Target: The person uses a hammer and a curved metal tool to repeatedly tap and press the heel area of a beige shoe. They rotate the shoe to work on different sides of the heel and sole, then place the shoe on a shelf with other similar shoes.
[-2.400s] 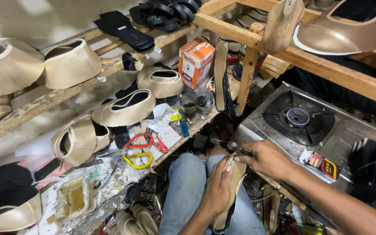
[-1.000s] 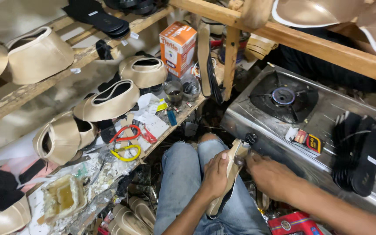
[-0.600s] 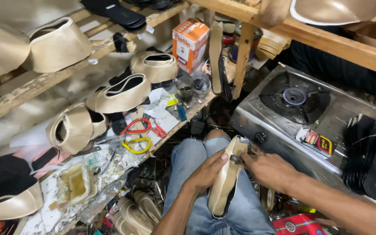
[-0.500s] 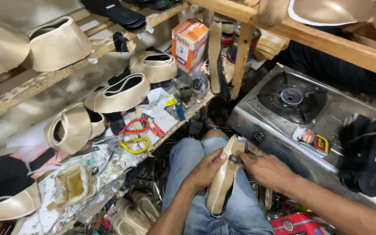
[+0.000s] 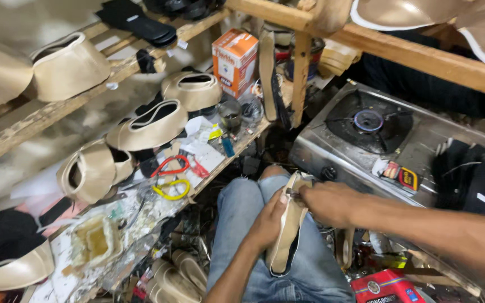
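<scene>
- One beige shoe upper (image 5: 287,224), soft and curved with a dark inner edge, stands tilted on the person's lap over blue jeans (image 5: 242,224), near the centre.
- The left hand (image 5: 268,221) cups the upper's left side, thumb pressed near its top.
- The right hand (image 5: 326,202) pinches the upper's top edge with closed fingers.
- Two scissors lie on the cluttered wooden bench (image 5: 220,163) to the left: a red-handled pair (image 5: 172,166) and, just nearer, a yellow-handled pair (image 5: 172,189).
- About five more beige uppers (image 5: 150,126) sit on the bench and the shelf behind it.
- One orange and white box (image 5: 234,60) stands upright at the far centre.
- One steel gas stove (image 5: 366,126) with a single black burner sits to the right.
- One red tin (image 5: 385,286) lies near, bottom right.
</scene>
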`<move>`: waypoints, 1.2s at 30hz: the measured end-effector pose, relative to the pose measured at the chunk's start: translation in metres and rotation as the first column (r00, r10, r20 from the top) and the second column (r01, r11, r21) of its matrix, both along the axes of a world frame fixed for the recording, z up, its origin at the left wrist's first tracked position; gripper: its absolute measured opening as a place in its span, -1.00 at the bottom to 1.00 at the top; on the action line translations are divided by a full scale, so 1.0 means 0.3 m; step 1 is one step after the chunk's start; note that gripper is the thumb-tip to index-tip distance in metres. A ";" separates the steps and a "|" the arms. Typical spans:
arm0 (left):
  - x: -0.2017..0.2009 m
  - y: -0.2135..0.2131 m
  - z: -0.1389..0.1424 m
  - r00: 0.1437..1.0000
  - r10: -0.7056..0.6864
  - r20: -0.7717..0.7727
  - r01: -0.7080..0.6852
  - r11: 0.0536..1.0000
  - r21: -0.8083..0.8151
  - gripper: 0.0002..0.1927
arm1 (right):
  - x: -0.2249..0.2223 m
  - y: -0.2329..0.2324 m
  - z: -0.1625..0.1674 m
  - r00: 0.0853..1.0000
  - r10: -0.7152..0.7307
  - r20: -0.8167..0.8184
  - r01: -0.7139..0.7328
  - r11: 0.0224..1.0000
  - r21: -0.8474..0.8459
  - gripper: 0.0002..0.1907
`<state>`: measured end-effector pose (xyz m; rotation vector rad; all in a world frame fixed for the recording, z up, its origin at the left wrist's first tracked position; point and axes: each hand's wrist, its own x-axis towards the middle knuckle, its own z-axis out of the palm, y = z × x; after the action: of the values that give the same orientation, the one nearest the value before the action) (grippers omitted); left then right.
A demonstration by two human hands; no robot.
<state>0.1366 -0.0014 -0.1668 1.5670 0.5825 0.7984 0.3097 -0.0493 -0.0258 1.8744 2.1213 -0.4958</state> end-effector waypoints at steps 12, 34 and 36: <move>0.006 0.043 0.099 0.986 -0.113 -0.125 0.125 0.988 0.095 -0.53 | 0.086 -0.075 -0.088 0.937 0.270 0.220 -0.337 0.864 0.374 -0.67; 0.073 -0.019 0.163 0.986 0.034 -0.160 -0.023 0.997 0.071 -0.56 | 0.063 -0.131 -0.121 0.977 0.027 0.212 -0.118 0.895 0.430 -0.73; 0.101 -0.065 0.173 0.960 0.120 -0.251 -0.077 0.982 0.174 -0.57 | 0.085 -0.118 -0.091 0.986 -0.037 0.161 -0.008 0.963 0.269 -0.77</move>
<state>0.1667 -0.0210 -0.1147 1.8215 0.8087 0.7332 0.3351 -0.0847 -0.0530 1.9940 2.1535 -0.0511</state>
